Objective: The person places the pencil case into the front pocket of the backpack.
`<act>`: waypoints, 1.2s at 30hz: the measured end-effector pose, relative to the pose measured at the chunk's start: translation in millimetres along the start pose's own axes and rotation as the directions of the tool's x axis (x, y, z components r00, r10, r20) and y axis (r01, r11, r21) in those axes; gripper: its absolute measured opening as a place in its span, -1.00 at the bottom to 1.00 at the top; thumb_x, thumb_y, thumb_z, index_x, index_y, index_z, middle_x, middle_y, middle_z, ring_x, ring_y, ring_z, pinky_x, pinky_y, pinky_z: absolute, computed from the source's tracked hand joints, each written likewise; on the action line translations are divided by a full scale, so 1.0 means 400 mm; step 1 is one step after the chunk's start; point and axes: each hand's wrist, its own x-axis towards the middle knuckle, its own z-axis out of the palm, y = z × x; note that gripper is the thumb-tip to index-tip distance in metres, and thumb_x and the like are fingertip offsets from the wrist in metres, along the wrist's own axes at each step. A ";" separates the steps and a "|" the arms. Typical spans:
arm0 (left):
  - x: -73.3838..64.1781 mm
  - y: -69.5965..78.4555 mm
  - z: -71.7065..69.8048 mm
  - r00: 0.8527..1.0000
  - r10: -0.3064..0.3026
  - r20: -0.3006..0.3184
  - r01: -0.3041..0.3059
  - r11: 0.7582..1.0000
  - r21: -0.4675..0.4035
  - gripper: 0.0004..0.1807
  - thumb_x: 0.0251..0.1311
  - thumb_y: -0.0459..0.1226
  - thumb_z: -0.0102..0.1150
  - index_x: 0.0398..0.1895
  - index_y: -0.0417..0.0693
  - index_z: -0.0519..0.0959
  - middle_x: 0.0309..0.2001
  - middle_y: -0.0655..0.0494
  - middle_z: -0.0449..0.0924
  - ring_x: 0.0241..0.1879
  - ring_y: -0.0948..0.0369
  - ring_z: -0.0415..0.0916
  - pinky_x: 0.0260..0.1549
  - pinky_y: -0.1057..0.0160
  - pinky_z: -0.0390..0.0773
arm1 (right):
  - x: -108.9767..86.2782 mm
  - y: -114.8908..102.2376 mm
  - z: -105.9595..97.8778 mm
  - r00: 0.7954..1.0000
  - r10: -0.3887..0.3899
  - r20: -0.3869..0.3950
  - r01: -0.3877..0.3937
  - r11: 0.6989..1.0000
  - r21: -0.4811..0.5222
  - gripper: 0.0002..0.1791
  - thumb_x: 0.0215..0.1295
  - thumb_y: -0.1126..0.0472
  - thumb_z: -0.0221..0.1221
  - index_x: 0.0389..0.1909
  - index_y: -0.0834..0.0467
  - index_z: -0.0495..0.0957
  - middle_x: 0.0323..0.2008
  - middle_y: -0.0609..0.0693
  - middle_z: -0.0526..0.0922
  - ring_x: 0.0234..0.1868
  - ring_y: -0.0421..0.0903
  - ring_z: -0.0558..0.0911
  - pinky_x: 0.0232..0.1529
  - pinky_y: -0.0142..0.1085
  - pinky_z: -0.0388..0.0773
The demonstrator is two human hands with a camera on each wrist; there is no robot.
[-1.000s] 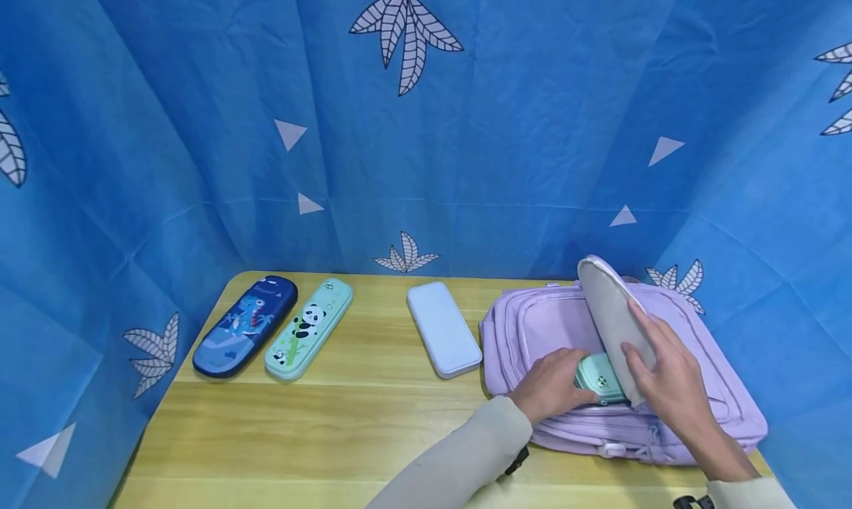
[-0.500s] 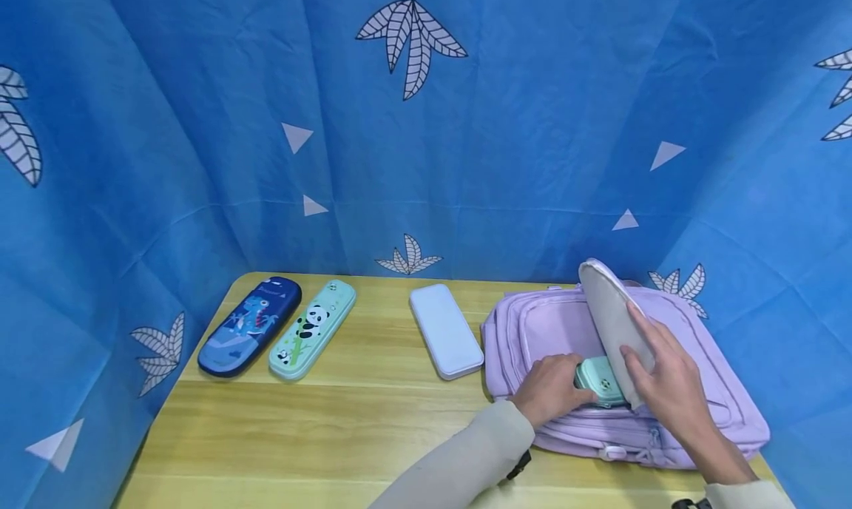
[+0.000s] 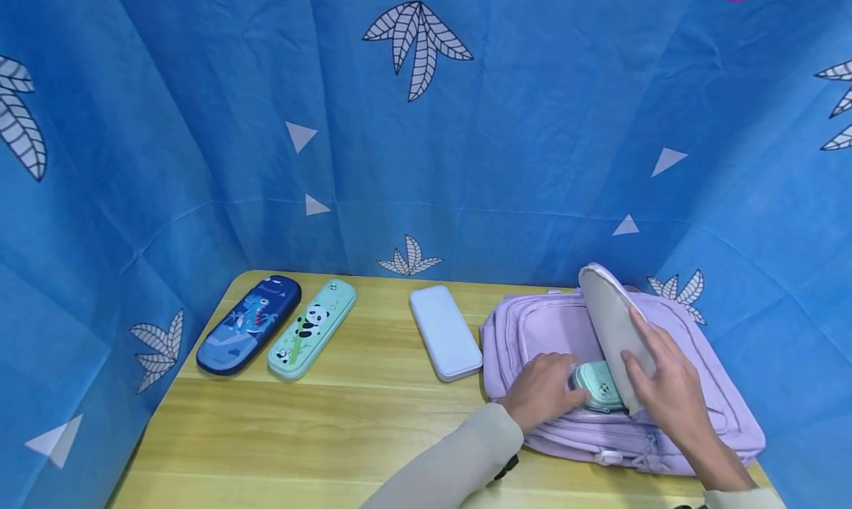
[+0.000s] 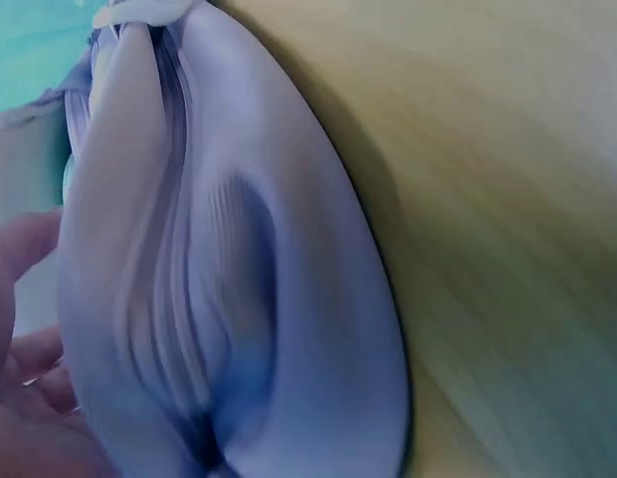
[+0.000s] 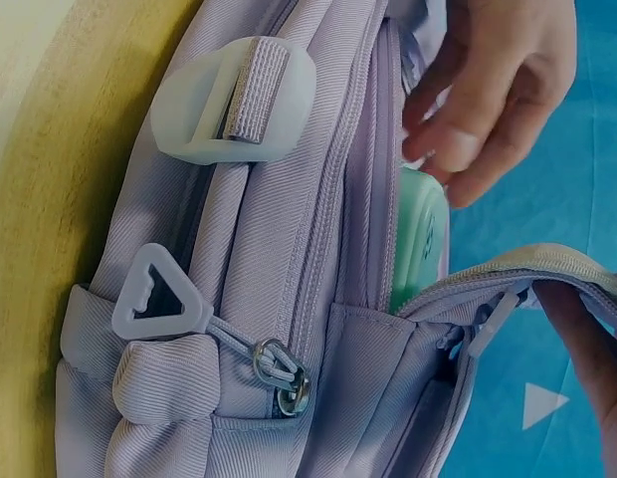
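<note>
Already in the lilac cloth bag (image 3: 704,361): rounded mint-green case (image 3: 597,385) beside half-bent left grip (image 3: 544,389), hold unclear; right grip (image 3: 671,387) pinches open flap (image 3: 614,331).

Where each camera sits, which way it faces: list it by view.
Head: on the head, facing forward and down at the lilac backpack; left hand and right hand show.
Left wrist: on that wrist, facing the backpack's side and wooden tabletop; fingers show at left.
Right wrist: on that wrist, facing the backpack's triangular pull; both hands partly show.
Head and right wrist share the mint pencil case and flap.
</note>
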 end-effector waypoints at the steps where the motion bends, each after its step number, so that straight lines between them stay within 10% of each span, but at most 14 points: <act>1: -0.003 -0.007 -0.006 1.000 0.003 -0.011 -0.002 1.000 0.008 -0.45 0.44 0.12 0.38 0.37 0.13 0.64 0.17 0.34 0.75 0.14 0.40 0.64 0.18 0.45 0.58 | 0.000 0.000 -0.001 1.000 0.000 0.002 0.000 1.000 0.001 -0.04 0.22 0.60 0.36 0.65 0.12 0.35 0.22 0.40 0.63 -0.02 0.34 0.67 -0.03 -0.82 0.17; 19: -0.054 -0.158 -0.107 0.963 0.006 -0.269 0.025 0.994 0.111 -0.65 0.53 -0.12 0.29 0.27 0.03 0.70 0.32 0.07 0.69 0.36 0.09 0.57 0.37 0.17 0.61 | -0.002 0.007 -0.002 1.000 0.012 0.000 -0.012 1.000 -0.005 -0.02 0.20 0.58 0.38 0.66 0.08 0.35 0.27 0.38 0.63 0.05 0.35 0.68 -0.01 -0.73 0.27; 25: -0.068 -0.212 -0.118 0.949 -0.047 -0.312 0.109 0.977 0.185 -0.67 0.53 -0.12 0.29 0.26 0.09 0.72 0.42 0.03 0.61 0.45 0.00 0.48 0.38 0.02 0.58 | -0.003 0.012 -0.003 1.000 0.024 0.015 -0.024 1.000 -0.020 -0.01 0.22 0.57 0.39 0.67 0.07 0.33 0.26 0.38 0.63 0.06 0.36 0.67 -0.07 -0.31 0.62; 30: -0.083 -0.244 -0.124 0.932 -0.113 -0.344 0.194 0.958 0.212 -0.68 0.50 -0.09 0.32 0.23 0.13 0.74 0.44 0.02 0.58 0.49 -0.05 0.43 0.41 -0.08 0.52 | -0.003 0.015 -0.001 1.000 0.019 0.008 -0.019 1.000 -0.013 -0.01 0.21 0.58 0.40 0.67 0.08 0.34 0.25 0.37 0.64 0.07 0.36 0.68 -0.03 -0.51 0.53; 36: -0.098 -0.263 -0.128 0.924 -0.159 -0.347 0.244 0.945 0.218 -0.64 0.44 -0.01 0.39 0.21 0.16 0.74 0.46 -0.02 0.55 0.53 -0.13 0.38 0.44 -0.24 0.44 | -0.004 0.016 0.002 1.000 0.020 0.007 -0.019 1.000 -0.014 0.00 0.21 0.57 0.41 0.67 0.06 0.34 0.26 0.36 0.64 0.08 0.36 0.68 -0.03 -0.18 0.68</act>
